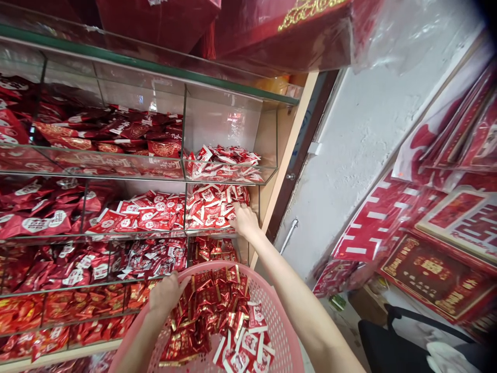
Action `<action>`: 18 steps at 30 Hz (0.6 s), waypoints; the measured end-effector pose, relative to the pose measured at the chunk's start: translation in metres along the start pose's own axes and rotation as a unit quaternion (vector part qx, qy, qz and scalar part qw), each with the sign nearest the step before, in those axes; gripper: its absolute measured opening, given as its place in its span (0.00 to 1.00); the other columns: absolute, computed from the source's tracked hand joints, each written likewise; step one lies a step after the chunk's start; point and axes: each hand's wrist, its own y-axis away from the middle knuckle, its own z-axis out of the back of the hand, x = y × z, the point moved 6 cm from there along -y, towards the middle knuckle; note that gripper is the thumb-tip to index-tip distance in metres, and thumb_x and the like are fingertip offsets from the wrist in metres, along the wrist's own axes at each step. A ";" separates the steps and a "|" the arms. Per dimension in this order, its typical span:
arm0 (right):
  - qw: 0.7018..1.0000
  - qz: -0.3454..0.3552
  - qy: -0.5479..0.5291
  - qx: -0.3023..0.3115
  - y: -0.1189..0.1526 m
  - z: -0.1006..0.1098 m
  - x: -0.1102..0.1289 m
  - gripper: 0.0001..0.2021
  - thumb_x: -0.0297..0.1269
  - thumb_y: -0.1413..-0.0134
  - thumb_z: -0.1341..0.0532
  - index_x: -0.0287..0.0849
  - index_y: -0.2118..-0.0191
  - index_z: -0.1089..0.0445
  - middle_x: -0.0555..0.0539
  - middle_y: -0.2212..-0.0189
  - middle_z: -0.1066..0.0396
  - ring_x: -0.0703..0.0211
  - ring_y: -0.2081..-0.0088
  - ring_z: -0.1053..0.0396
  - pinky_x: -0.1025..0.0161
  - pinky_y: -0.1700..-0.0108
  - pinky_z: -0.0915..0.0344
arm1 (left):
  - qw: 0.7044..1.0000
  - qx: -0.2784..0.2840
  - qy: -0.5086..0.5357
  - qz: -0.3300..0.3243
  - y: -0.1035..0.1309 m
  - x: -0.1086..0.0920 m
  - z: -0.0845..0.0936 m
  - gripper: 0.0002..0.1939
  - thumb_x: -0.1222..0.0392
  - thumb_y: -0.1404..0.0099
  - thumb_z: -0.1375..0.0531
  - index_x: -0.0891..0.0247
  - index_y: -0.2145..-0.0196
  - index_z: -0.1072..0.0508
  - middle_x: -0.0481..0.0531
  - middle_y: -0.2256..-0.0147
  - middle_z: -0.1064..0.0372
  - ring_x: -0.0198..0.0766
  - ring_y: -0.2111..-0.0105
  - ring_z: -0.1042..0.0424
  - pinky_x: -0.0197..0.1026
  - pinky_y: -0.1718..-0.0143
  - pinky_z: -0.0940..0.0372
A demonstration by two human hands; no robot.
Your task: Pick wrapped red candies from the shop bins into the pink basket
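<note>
**Pink basket (286, 316), left hand (165, 294); shelf packets (212, 207), right hand (244, 220)**

Left fingers closed over basket's rim; red packets (209, 305) inside. Right fingers slightly curled at red-and-white shelf packets, within glass-fronted compartment (194, 228); grasp cannot be determined.

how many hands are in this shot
2. The left hand is at the rim of the pink basket; the right hand is at the red-and-white packets in a shelf compartment. Some fingers are partly hidden, but no other hand shows.
</note>
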 end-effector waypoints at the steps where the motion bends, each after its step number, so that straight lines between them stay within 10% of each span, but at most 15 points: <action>1: 1.000 0.001 -0.001 0.000 0.000 0.000 0.000 0.22 0.36 0.51 0.42 0.41 0.49 0.43 0.40 0.54 0.36 0.49 0.53 0.38 0.57 0.57 0.41 | 1.000 0.003 0.002 0.001 0.000 0.000 0.000 0.29 0.44 0.37 0.58 0.71 0.57 0.32 0.65 0.68 0.28 0.52 0.66 0.27 0.44 0.69 0.37; 10: 0.995 0.012 -0.037 -0.093 0.017 0.021 0.002 0.21 0.35 0.49 0.46 0.39 0.47 0.44 0.40 0.55 0.36 0.49 0.54 0.38 0.56 0.56 0.42 | 1.000 0.003 -0.001 0.005 0.000 -0.001 0.003 0.29 0.43 0.37 0.59 0.71 0.57 0.33 0.65 0.67 0.28 0.51 0.65 0.27 0.43 0.68 0.37; 18: 0.971 0.093 -0.177 -0.134 0.088 0.045 -0.006 0.24 0.37 0.47 0.47 0.43 0.43 0.47 0.43 0.52 0.37 0.53 0.52 0.39 0.57 0.52 0.41 | 1.000 0.003 0.002 0.010 0.000 -0.001 0.002 0.29 0.41 0.38 0.57 0.70 0.58 0.32 0.64 0.67 0.28 0.51 0.66 0.28 0.44 0.69 0.38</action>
